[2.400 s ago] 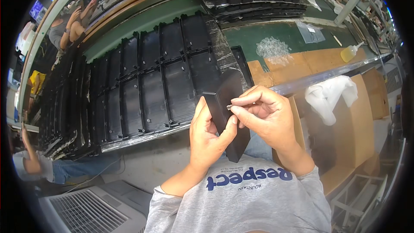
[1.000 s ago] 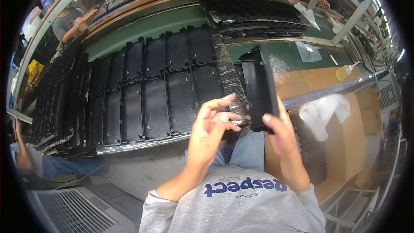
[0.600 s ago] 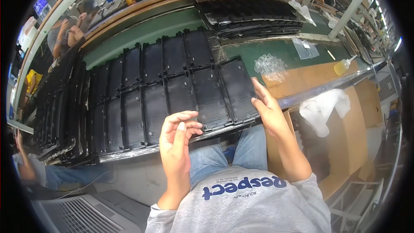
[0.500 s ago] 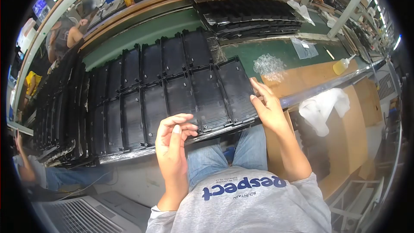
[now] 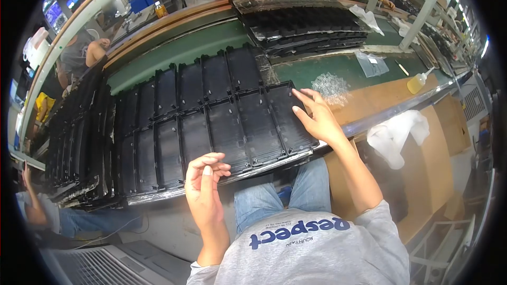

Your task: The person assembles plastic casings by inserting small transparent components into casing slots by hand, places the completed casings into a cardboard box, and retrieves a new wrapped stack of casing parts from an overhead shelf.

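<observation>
A row of black ribbed plastic panels (image 5: 227, 126) lies along the green bench, with small pegs standing up from it. My right hand (image 5: 321, 121) is at the panels' right end, its fingers stretched out and apart near the upper right corner; whether they touch it I cannot tell. My left hand (image 5: 205, 184) is at the front edge, its fingers curled in toward the thumb. Anything inside those fingers is hidden or too small to make out. Right of the panels lies a heap of small clear pieces (image 5: 330, 88).
Stacked black panels stand at the back (image 5: 306, 24) and on the left (image 5: 74, 137). To the right are a plastic bag (image 5: 371, 65), a bottle of yellowish liquid (image 5: 417, 83), brown cardboard (image 5: 369, 104) and white wrapping (image 5: 398, 134). Other people sit across the bench and at left.
My right hand has moved up and slightly left along the panel's end, fingers stretching further out. My left hand has shifted slightly left and down. The camera view has tilted a little.
</observation>
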Motion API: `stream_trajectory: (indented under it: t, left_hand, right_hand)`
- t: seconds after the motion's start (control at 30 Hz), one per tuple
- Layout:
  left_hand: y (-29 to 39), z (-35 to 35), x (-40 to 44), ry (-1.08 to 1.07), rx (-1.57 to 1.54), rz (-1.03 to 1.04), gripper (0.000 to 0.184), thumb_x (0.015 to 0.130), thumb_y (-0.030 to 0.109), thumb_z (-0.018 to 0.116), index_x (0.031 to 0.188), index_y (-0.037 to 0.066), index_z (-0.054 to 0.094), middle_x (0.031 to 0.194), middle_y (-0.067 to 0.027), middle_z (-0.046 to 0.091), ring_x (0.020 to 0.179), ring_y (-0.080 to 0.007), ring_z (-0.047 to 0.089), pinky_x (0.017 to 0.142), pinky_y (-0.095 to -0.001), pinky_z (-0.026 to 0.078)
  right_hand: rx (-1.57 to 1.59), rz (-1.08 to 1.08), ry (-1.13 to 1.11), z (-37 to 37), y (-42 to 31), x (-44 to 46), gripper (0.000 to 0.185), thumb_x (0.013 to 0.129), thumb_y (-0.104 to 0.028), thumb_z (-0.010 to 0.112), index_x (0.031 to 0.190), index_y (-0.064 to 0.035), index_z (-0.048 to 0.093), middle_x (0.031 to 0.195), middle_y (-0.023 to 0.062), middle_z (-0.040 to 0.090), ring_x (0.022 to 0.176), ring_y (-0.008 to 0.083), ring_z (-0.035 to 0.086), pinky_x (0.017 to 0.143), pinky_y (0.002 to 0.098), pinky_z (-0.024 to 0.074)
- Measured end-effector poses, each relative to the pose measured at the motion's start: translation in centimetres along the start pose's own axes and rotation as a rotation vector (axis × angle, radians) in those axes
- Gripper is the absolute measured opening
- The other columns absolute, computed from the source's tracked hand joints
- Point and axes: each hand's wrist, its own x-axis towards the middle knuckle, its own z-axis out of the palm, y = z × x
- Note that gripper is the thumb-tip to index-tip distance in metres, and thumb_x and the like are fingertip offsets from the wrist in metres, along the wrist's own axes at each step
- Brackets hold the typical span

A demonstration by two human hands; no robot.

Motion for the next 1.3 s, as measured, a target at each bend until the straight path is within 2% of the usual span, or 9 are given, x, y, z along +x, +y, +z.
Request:
stream_trajectory:
  t: [0.4, 0.5, 0.6, 0.73, 0.87, 1.0, 1.13, 1.2, 1.3]
  left_hand:
    - [0.1, -0.7, -0.1, -0.010, 0.012, 0.001, 0.012, 0.091, 0.006, 0.043, 0.097, 0.000, 0.051, 0.102, -0.0153, 0.056, 0.081, -0.0176, 0.058, 0.071, -0.0290, 0.048]
    - [0.3, -1.1, -0.4, -0.005, 0.005, 0.008, 0.012, 0.091, 0.005, 0.043, 0.097, -0.001, 0.051, 0.102, -0.0152, 0.057, 0.081, -0.0177, 0.058, 0.071, -0.0290, 0.048]
    - [0.5, -1.6, -0.6, 0.000, 0.010, 0.027, 0.013, 0.091, 0.005, 0.042, 0.097, -0.001, 0.051, 0.102, -0.0152, 0.057, 0.081, -0.0176, 0.058, 0.072, -0.0290, 0.048]
    - [0.8, -1.8, -0.3, -0.008, 0.026, 0.048, 0.013, 0.091, 0.004, 0.042, 0.097, -0.001, 0.052, 0.102, -0.0150, 0.057, 0.081, -0.0174, 0.058, 0.071, -0.0287, 0.048]
    - [1.0, -2.3, 0.0, -0.007, 0.015, 0.064, 0.012, 0.090, 0.005, 0.043, 0.096, 0.000, 0.052, 0.101, -0.0142, 0.057, 0.081, -0.0169, 0.058, 0.072, -0.0283, 0.048]
    - [1.0, -2.6, 0.0, 0.007, -0.010, 0.056, 0.012, 0.089, 0.006, 0.045, 0.095, 0.000, 0.054, 0.101, -0.0131, 0.057, 0.081, -0.0162, 0.058, 0.073, -0.0281, 0.047]
    - [1.1, -3.4, 0.2, 0.022, 0.003, 0.089, 0.012, 0.090, 0.005, 0.044, 0.095, 0.000, 0.053, 0.100, -0.0132, 0.058, 0.079, -0.0162, 0.058, 0.072, -0.0279, 0.047]
    - [1.3, -4.2, 0.1, 0.035, 0.040, 0.125, 0.012, 0.091, 0.004, 0.041, 0.097, 0.000, 0.051, 0.100, -0.0133, 0.058, 0.079, -0.0164, 0.058, 0.070, -0.0275, 0.048]
    - [1.7, -4.9, 0.0, 0.090, 0.054, 0.128, 0.012, 0.091, 0.005, 0.042, 0.097, 0.001, 0.051, 0.099, -0.0128, 0.058, 0.078, -0.0159, 0.058, 0.070, -0.0271, 0.048]
  right_hand:
    - [-0.116, -0.022, 0.071, 0.5, -0.5, 3.1, 0.021, 0.078, -0.016, 0.062, 0.096, -0.0060, 0.062, 0.095, 0.0145, 0.058, 0.092, 0.0310, 0.056, 0.081, 0.0372, 0.0444]
    - [-0.193, -0.034, 0.111, 0.9, -0.2, 3.7, 0.013, 0.076, -0.013, 0.063, 0.087, -0.0062, 0.063, 0.082, 0.0103, 0.059, 0.069, 0.0251, 0.057, 0.066, 0.0342, 0.0465]
    - [-0.177, -0.058, 0.178, 1.3, -0.1, 3.6, 0.010, 0.075, -0.013, 0.064, 0.082, -0.0059, 0.062, 0.074, 0.0088, 0.057, 0.067, 0.0236, 0.057, 0.064, 0.0347, 0.0458]
    - [-0.058, 0.080, 0.058, 0.9, -0.3, 3.3, 0.020, 0.077, -0.015, 0.062, 0.095, -0.0056, 0.061, 0.092, 0.0143, 0.058, 0.089, 0.0314, 0.057, 0.076, 0.0371, 0.0463]
    - [0.097, 0.061, 0.111, 1.7, 0.2, 2.3, 0.039, 0.079, -0.018, 0.063, 0.115, -0.0059, 0.054, 0.102, 0.0146, 0.055, 0.090, 0.0253, 0.057, 0.079, 0.0335, 0.0463]
    - [-0.107, 0.059, -0.006, 2.0, -0.8, 1.2, 0.054, 0.081, -0.025, 0.060, 0.125, 0.0003, 0.042, 0.122, 0.0212, 0.043, 0.107, 0.0342, 0.049, 0.091, 0.0365, 0.0408]
    - [-0.074, 0.006, -0.183, -1.0, -0.3, 3.2, 0.055, 0.078, -0.025, 0.061, 0.123, 0.0004, 0.043, 0.123, 0.0205, 0.041, 0.110, 0.0340, 0.045, 0.096, 0.0373, 0.0370]
    - [-0.213, -0.360, 0.029, -4.0, 0.3, 6.8, 0.052, 0.077, -0.022, 0.063, 0.120, -0.0005, 0.045, 0.120, 0.0191, 0.044, 0.111, 0.0326, 0.044, 0.097, 0.0393, 0.0361]
    - [-0.346, -0.672, 0.535, -12.4, -9.9, 13.3, 0.047, 0.075, -0.012, 0.061, 0.118, -0.0025, 0.047, 0.116, 0.0177, 0.046, 0.111, 0.0318, 0.045, 0.097, 0.0376, 0.0349]
